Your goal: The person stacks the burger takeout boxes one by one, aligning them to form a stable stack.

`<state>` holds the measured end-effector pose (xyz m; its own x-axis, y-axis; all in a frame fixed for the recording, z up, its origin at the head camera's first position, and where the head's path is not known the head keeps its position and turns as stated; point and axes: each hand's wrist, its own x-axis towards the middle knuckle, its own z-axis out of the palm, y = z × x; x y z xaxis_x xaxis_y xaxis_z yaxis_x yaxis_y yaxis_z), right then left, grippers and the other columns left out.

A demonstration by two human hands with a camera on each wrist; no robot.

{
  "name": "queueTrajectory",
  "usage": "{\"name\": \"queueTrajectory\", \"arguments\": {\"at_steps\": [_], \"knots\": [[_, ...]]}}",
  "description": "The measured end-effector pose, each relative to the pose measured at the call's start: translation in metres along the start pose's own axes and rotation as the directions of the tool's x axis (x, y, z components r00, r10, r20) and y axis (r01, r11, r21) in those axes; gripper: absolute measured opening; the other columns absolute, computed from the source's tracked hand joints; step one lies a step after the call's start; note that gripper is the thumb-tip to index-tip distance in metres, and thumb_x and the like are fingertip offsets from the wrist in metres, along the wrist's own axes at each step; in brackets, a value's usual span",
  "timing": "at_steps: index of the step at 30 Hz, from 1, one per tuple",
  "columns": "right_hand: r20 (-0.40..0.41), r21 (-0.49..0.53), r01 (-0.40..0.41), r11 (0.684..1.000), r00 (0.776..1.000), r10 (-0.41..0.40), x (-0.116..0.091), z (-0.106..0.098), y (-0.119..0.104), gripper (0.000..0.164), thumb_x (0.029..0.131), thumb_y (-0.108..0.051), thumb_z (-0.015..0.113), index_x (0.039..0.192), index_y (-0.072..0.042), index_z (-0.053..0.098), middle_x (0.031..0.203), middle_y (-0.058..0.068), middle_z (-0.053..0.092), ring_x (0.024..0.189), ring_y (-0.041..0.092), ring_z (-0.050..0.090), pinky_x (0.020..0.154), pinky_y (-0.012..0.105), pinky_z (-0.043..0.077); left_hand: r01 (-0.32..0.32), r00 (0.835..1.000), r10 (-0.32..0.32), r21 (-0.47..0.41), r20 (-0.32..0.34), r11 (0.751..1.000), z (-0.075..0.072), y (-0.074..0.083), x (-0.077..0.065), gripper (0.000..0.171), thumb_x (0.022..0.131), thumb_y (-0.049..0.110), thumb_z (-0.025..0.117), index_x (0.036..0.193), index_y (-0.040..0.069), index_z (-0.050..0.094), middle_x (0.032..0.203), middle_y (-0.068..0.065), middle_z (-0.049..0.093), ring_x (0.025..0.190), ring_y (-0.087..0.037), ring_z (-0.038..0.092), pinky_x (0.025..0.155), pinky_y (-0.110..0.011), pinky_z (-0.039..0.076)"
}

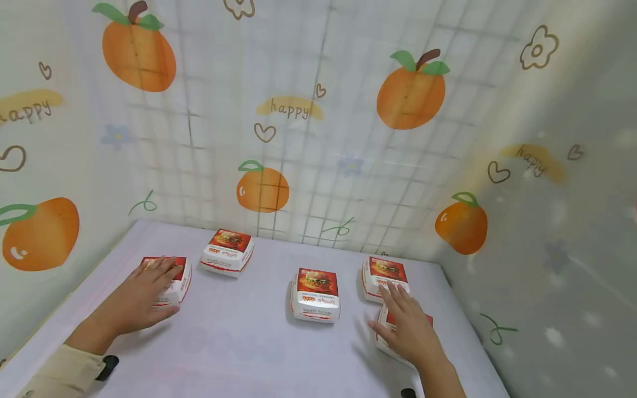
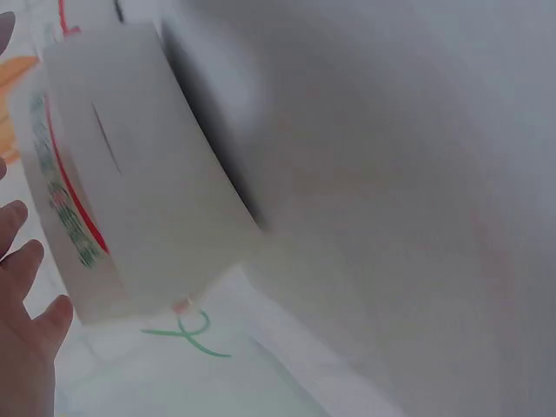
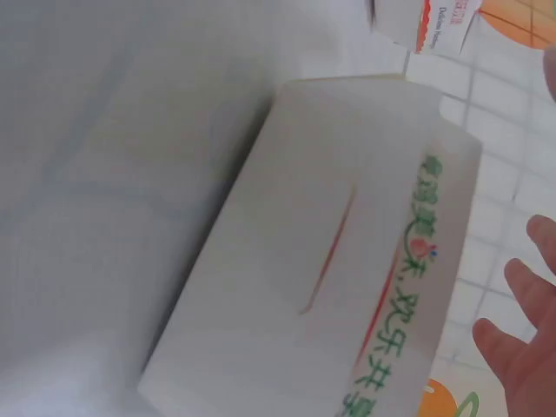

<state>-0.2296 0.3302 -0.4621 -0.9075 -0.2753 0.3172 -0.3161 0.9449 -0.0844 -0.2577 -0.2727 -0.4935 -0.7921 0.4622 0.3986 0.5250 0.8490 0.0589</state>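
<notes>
Red-and-white burger boxes stand on the white table. My left hand (image 1: 131,298) reaches over the far-left burger box (image 1: 180,284), straight fingers spread above its lid and partly hiding it. In the left wrist view that box's plain side (image 2: 156,182) faces the camera, with fingertips (image 2: 56,317) along its edge. On the right, my right hand (image 1: 410,331) is spread over the front-right burger box (image 1: 385,341), covering much of its top. The right wrist view shows that box's side (image 3: 278,252) with green lettering, and fingers (image 3: 499,343) apart from it.
One burger box (image 1: 228,253) sits at the back left, another (image 1: 316,296) near the middle. A third box (image 1: 384,271) is right behind the front-right one. Fabric walls (image 1: 214,155) printed with oranges enclose the table (image 1: 239,354) at the back and sides.
</notes>
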Motion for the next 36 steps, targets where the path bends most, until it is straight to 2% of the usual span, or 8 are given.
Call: {"name": "queueTrajectory", "arguments": {"at_steps": [6, 11, 16, 20, 24, 26, 30, 36], "knots": [[0.019, 0.048, -0.002, 0.999, 1.0, 0.001, 0.011, 0.005, -0.005, 0.089, 0.082, -0.06, 0.067, 0.152, -0.016, 0.035, 0.151, 0.017, 0.037, 0.138, 0.039, 0.031, 0.107, 0.059, 0.029, 0.091, 0.994, -0.091, 0.018, 0.057, 0.996, 0.002, -0.022, -0.009, 0.094, 0.08, 0.067, 0.064, 0.146, 0.003, 0.041, 0.15, -0.021, 0.037, 0.137, -0.043, 0.03, 0.11, -0.061, 0.018], [0.036, 0.07, -0.036, 0.997, 0.999, 0.033, 0.014, 0.01, -0.008, 0.09, 0.082, -0.063, 0.065, 0.153, -0.018, 0.033, 0.151, 0.016, 0.037, 0.137, 0.039, 0.034, 0.105, 0.062, 0.031, 0.178, 0.976, -0.18, 0.029, 0.12, 0.984, -0.001, -0.034, -0.014, 0.106, 0.079, 0.077, 0.055, 0.147, -0.002, 0.035, 0.15, -0.026, 0.033, 0.137, -0.046, 0.027, 0.108, -0.065, 0.017], [0.084, 0.114, -0.106, 0.988, 0.992, 0.096, 0.016, 0.012, -0.017, 0.09, 0.081, -0.068, 0.062, 0.154, -0.025, 0.031, 0.149, 0.015, 0.04, 0.136, 0.039, 0.035, 0.098, 0.07, 0.032, 0.225, 0.964, -0.227, 0.026, 0.137, 0.974, -0.006, -0.043, -0.019, 0.117, 0.075, 0.081, 0.055, 0.145, -0.01, 0.033, 0.147, -0.031, 0.033, 0.131, -0.047, 0.034, 0.104, -0.064, 0.028], [0.076, 0.156, -0.118, 0.981, 0.991, 0.107, 0.02, 0.016, -0.026, 0.09, 0.081, -0.072, 0.059, 0.154, -0.027, 0.031, 0.147, 0.017, 0.043, 0.134, 0.04, 0.038, 0.096, 0.07, 0.034, 0.269, 0.95, -0.263, -0.013, 0.169, 0.963, -0.007, -0.05, -0.023, 0.121, 0.073, 0.081, 0.058, 0.146, -0.011, 0.03, 0.145, -0.035, 0.033, 0.127, -0.051, 0.038, 0.098, -0.064, 0.036], [0.051, 0.189, -0.09, 0.978, 0.995, 0.081, 0.023, 0.023, -0.035, 0.089, 0.082, -0.068, 0.062, 0.154, -0.026, 0.031, 0.146, 0.016, 0.044, 0.133, 0.039, 0.04, 0.1, 0.064, 0.035, 0.334, 0.92, -0.31, -0.066, 0.239, 0.94, -0.006, -0.057, -0.026, 0.126, 0.068, 0.078, 0.065, 0.15, -0.007, 0.023, 0.146, -0.037, 0.03, 0.128, -0.053, 0.036, 0.096, -0.065, 0.038], [0.042, 0.202, -0.071, 0.977, 0.997, 0.064, 0.025, 0.026, -0.039, 0.088, 0.082, -0.063, 0.065, 0.154, -0.025, 0.032, 0.146, 0.014, 0.045, 0.133, 0.038, 0.041, 0.1, 0.062, 0.037, 0.353, 0.912, -0.315, -0.111, 0.263, 0.929, -0.003, -0.06, -0.028, 0.126, 0.067, 0.074, 0.071, 0.151, -0.005, 0.021, 0.146, -0.037, 0.029, 0.128, -0.052, 0.036, 0.097, -0.065, 0.037], [0.012, 0.207, -0.019, 0.978, 1.0, 0.017, 0.03, 0.029, -0.046, 0.085, 0.081, -0.058, 0.07, 0.152, -0.024, 0.037, 0.145, 0.009, 0.048, 0.13, 0.034, 0.045, 0.097, 0.059, 0.042, 0.371, 0.907, -0.312, -0.188, 0.283, 0.909, 0.002, -0.064, -0.029, 0.123, 0.067, 0.068, 0.076, 0.153, -0.001, 0.021, 0.146, -0.033, 0.033, 0.126, -0.05, 0.042, 0.097, -0.064, 0.038], [0.026, 0.215, 0.039, 0.976, 0.999, -0.046, 0.042, 0.037, -0.059, 0.085, 0.081, -0.05, 0.073, 0.152, -0.021, 0.036, 0.148, 0.006, 0.044, 0.133, 0.03, 0.042, 0.1, 0.055, 0.041, 0.388, 0.901, -0.321, -0.214, 0.291, 0.896, 0.001, -0.066, -0.022, 0.118, 0.067, 0.067, 0.076, 0.153, 0.003, 0.024, 0.145, -0.027, 0.041, 0.121, -0.046, 0.047, 0.093, -0.063, 0.041]]}}
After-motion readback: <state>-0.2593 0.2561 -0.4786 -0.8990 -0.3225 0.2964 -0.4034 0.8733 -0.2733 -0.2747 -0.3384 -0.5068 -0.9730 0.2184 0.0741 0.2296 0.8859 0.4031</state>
